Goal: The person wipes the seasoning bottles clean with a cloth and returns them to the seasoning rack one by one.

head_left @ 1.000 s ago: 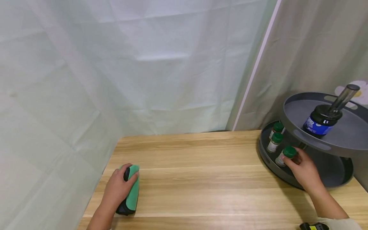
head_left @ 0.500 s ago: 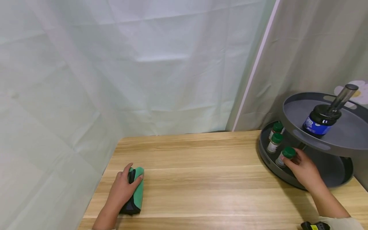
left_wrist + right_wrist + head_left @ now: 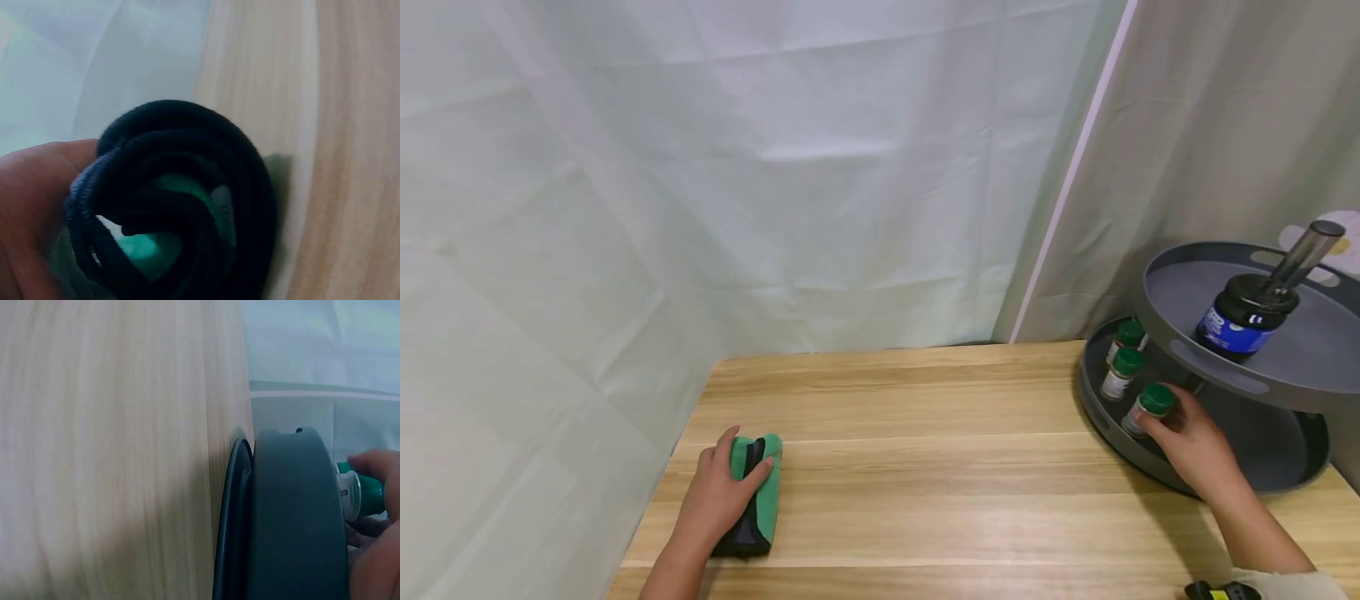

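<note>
At the table's left, my left hand [image 3: 711,500] holds a rolled green cloth with black edging [image 3: 767,500], thumb on its right side and fingers over its left. The left wrist view looks into the open end of the roll [image 3: 253,187], with its dark layers and green inside. My right hand [image 3: 1201,450] grips a small spice jar with a green lid [image 3: 1157,400] on the lower tier of a grey two-tier turntable [image 3: 1101,423]. Two similar jars, one nearer [image 3: 1126,362] and one farther [image 3: 1129,335], stand behind it. In the right wrist view, fingers partly cover the gripped jar [image 3: 371,495].
On the turntable's upper tier [image 3: 1330,333] stands a black jar with a blue label [image 3: 1236,329]; a dark cylindrical thing [image 3: 1307,254] slants up beside its lid. Wooden tabletop [image 3: 925,467] lies between my hands. Pale curtains [image 3: 850,208] hang behind and at the left.
My left hand and the rolled cloth have shifted a little to the right, and the roll has turned slightly, showing green on both sides of a black strip. My right hand stays on the jar.
</note>
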`<state>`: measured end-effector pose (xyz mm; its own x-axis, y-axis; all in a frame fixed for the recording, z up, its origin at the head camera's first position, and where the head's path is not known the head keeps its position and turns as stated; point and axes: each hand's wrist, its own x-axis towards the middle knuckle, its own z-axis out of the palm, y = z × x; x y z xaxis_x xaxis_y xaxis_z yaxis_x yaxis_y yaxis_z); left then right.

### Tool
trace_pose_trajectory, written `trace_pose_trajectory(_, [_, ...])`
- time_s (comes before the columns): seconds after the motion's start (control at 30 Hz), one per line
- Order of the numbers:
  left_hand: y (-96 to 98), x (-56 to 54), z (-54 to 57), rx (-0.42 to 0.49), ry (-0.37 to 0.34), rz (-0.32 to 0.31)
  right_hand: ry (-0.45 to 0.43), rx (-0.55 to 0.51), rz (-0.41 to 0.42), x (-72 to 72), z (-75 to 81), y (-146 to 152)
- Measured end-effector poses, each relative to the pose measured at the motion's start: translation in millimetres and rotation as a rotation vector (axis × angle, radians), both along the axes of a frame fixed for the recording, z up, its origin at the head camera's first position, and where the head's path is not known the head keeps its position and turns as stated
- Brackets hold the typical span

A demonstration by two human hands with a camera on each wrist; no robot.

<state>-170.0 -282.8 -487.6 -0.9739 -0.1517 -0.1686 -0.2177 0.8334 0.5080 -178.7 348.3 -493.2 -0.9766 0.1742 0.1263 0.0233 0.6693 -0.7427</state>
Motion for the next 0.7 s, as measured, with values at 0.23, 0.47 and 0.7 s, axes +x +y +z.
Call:
trace_pose_trajectory(0.23, [-0.5, 2.7, 10.7, 0.009, 0.011, 0.01, 0.099, -0.103, -0.102, 9.3, 3.0, -11.0])
trace_pose_trajectory(0.47, [6.4, 3.0, 16.8, 0.027, 0.112, 0.037, 0.276, -0.363, -0.405, 17.3, 6.2, -28.5])
trace_pose_trajectory(0.7, [19.4, 3.4, 26.4, 0.062, 0.216, 0.047, 0.321, -0.412, -0.358, 24.4, 8.2, -46.2])
